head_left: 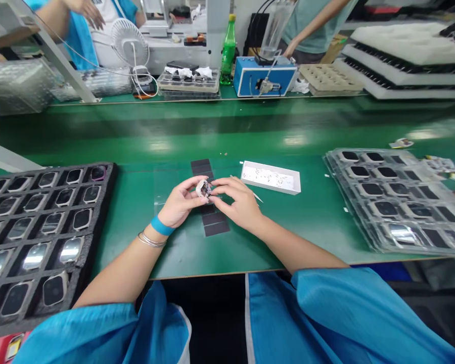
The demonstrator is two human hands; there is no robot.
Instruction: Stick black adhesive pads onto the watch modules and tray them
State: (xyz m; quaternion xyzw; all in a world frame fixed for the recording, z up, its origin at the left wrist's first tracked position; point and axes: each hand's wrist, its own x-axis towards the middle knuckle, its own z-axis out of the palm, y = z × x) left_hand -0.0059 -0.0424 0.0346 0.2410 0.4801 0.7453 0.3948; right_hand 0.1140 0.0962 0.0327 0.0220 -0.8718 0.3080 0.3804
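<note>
My left hand (180,202) and my right hand (238,202) meet over the green bench, both pinching a small watch case (204,189) with its inner parts facing up. The left hand holds it from the left side; the right hand's fingertips press on it from the right. Under the hands lies a strip of dark rectangular pads (210,210) on a clear sheet. A blue band and thin bracelets sit on my left wrist.
A black foam tray (98,212) of watch cases fills the left. A clear plastic tray (398,202) of cases lies at right. A shallow white box (271,178) of tiny parts sits just beyond my right hand. Across the bench: other people, a fan (130,43), green bottle (228,48), blue device (263,76).
</note>
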